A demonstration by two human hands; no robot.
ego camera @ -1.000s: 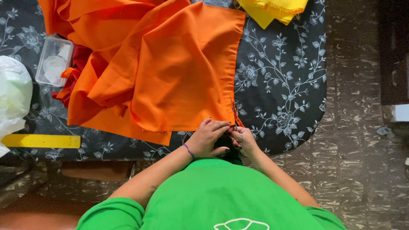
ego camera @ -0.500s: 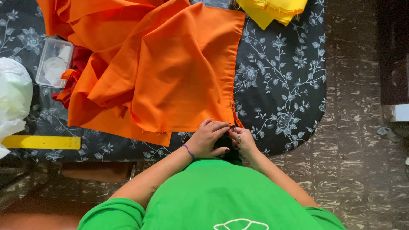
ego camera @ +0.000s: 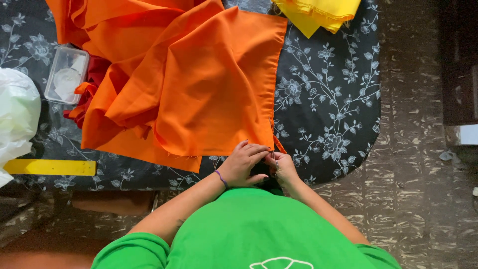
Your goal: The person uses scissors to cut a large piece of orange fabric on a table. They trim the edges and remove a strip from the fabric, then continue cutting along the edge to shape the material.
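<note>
A large orange fabric (ego camera: 199, 84) lies rumpled across a table with a dark floral cover (ego camera: 331, 94). At its near right corner both hands meet, close to my green shirt. My left hand (ego camera: 243, 164), with a purple band at the wrist, curls its fingers over the corner edge. Touching it, my right hand (ego camera: 284, 168) pinches a narrow orange strip (ego camera: 277, 143) that hangs from the same corner. What lies between the fingertips is too small to make out.
A clear plastic box (ego camera: 66, 74) sits at the left beside a bit of red cloth (ego camera: 94, 79). A white plastic bag (ego camera: 16, 117) and a yellow ruler (ego camera: 50, 167) lie at the near left edge. Yellow fabric (ego camera: 318, 12) is at the far edge. Patterned floor (ego camera: 418, 174) is on the right.
</note>
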